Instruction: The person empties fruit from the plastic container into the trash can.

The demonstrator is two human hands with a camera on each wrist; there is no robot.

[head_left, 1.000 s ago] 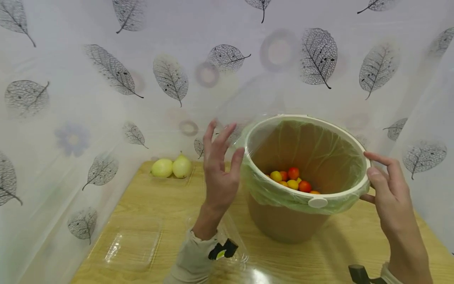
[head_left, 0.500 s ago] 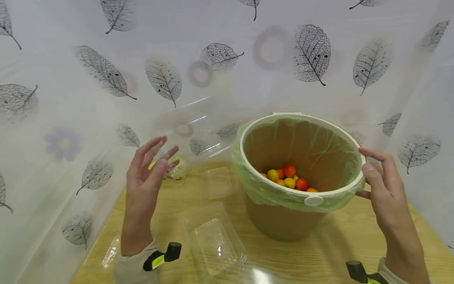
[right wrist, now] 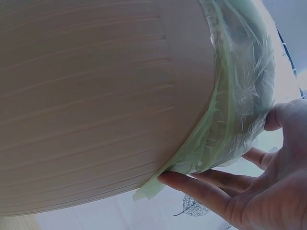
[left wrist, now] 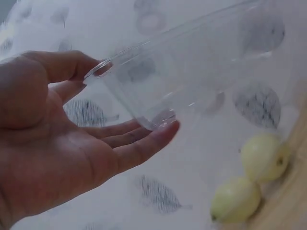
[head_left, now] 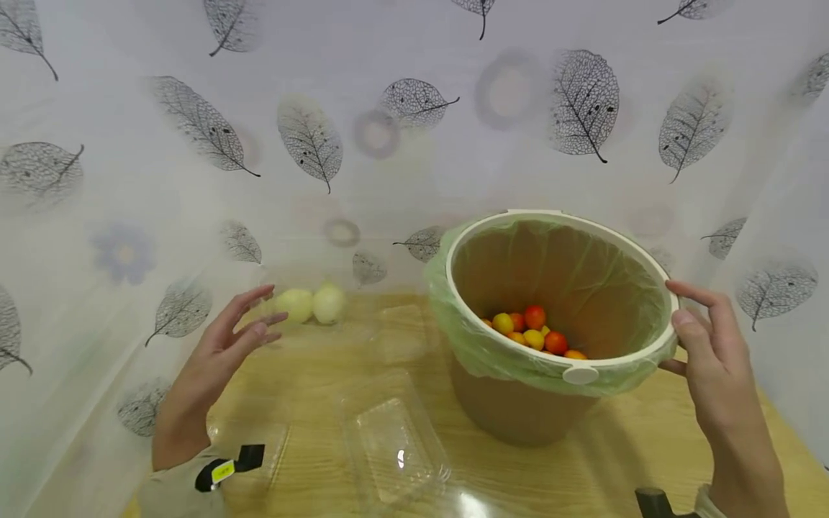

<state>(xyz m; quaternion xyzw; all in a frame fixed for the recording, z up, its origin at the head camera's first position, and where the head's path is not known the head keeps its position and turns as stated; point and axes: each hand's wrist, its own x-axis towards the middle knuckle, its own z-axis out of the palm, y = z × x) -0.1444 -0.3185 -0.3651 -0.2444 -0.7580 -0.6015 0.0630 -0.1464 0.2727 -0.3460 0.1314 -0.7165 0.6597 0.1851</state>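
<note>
My left hand (head_left: 216,360) is at the left above the table, gripping a clear plastic container (left wrist: 187,76) by one end. In the left wrist view the thumb lies at its rim and the fingers are under its base. My right hand (head_left: 722,360) pinches the white rim (head_left: 657,273) of a brown bin (head_left: 524,410) on its right side. A thin green bag (head_left: 466,331) lines the bin and folds over the rim. Several small red, orange and yellow round fruits (head_left: 535,316) lie inside it. The bin leans slightly toward me.
Two pale yellow-green, pear-like fruits (left wrist: 263,157) sit at the table's back left, behind the held container in the head view. A clear plastic tray (head_left: 395,453) lies front centre on the wooden table (head_left: 311,403). A leaf-printed plastic sheet (head_left: 401,43) hangs behind.
My left hand has swung from beside the bin's rim to the left and lower, carrying the clear container. My right hand has stayed on the bin's rim.
</note>
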